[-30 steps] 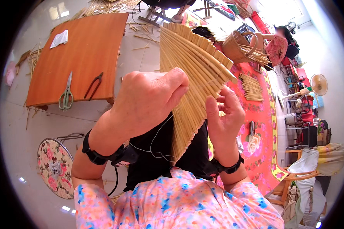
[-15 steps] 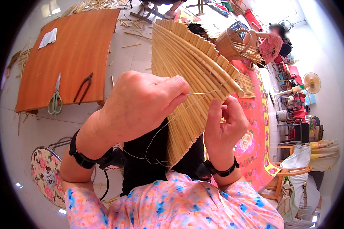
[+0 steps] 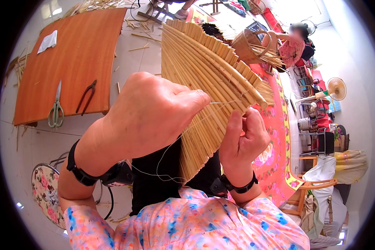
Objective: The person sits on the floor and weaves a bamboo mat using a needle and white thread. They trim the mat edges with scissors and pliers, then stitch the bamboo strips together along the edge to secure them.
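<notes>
A fan-shaped panel of pale reed stalks [image 3: 196, 71], laid side by side, stands tilted over my lap. A thicker stalk [image 3: 221, 62] crosses it near the stepped far edge. My left hand [image 3: 154, 112] is closed in a pinch on a thin needle [image 3: 223, 102], whose far end meets the stalks near the panel's right corner. Pale thread [image 3: 164, 152] loops from there down across my dark trousers. My right hand [image 3: 246, 139] grips the panel's right edge between thumb and fingers, close below the needle's end; its fingertips are partly behind the stalks.
On the left, an orange wooden board [image 3: 71, 62] carries scissors [image 3: 56, 108], pincers [image 3: 86, 98] and a white cloth [image 3: 48, 41]. A floral stool [image 3: 50, 191] stands lower left. A red floral cloth [image 3: 275, 137], a basket [image 3: 248, 46] and another person [image 3: 293, 50] are on the right.
My left hand has shifted slightly right toward the panel's corner, and less of the needle shows. My right hand keeps its grip. The whole view has slid a little.
</notes>
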### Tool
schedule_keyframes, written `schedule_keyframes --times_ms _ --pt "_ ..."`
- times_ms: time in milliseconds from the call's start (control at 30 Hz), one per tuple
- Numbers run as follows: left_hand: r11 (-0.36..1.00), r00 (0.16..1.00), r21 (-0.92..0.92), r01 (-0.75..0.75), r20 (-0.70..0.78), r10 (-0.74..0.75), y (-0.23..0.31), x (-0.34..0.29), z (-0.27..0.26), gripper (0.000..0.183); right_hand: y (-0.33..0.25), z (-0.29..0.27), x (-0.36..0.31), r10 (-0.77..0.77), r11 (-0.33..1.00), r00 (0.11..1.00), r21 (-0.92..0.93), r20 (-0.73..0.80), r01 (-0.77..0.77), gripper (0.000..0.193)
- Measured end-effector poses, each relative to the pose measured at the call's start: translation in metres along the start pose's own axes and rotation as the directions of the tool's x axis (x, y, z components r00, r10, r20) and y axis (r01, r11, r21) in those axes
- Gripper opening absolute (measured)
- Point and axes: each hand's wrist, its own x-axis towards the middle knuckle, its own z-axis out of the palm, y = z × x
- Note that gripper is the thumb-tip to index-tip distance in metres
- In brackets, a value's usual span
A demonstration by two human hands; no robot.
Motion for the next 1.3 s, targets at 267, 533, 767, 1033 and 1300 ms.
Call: schedule_keyframes --times_ms 267,533,767,1033,1300 --pt "1.0 1.0 -0.012 -0.02 -0.022 0.019 0.0005 0.0002 0.0003 0.015 -0.0026 -0.0025 -0.0007 0.034 0.999 0.999 -0.021 0.037 -0.033 0.017" --pt "1.0 0.999 -0.014 -0.026 -0.033 0.025 0.0004 0.0001 0.0003 0.015 -0.0052 -0.0017 -0.0001 0.041 0.999 0.999 -0.027 0.025 -0.04 0.018" --pt "1.0 1.0 -0.004 -0.027 -0.01 0.027 0.0008 0.0007 -0.0016 0.015 -0.0057 -0.0025 0.0 0.021 0.998 0.999 -0.052 0.027 -0.02 0.018" --pt "0.995 0.996 0.042 -0.091 -0.023 0.092 0.001 0.0035 -0.0044 0.018 -0.0067 -0.0023 0.0007 0.011 0.999 1.0 -0.038 0.025 -0.01 0.018" --pt "0.995 0.996 0.04 -0.088 -0.007 0.088 0.009 0.0067 -0.0027 0.019 -0.0067 -0.0009 0.0011 -0.027 0.998 1.0 -0.05 0.002 0.027 0.018"
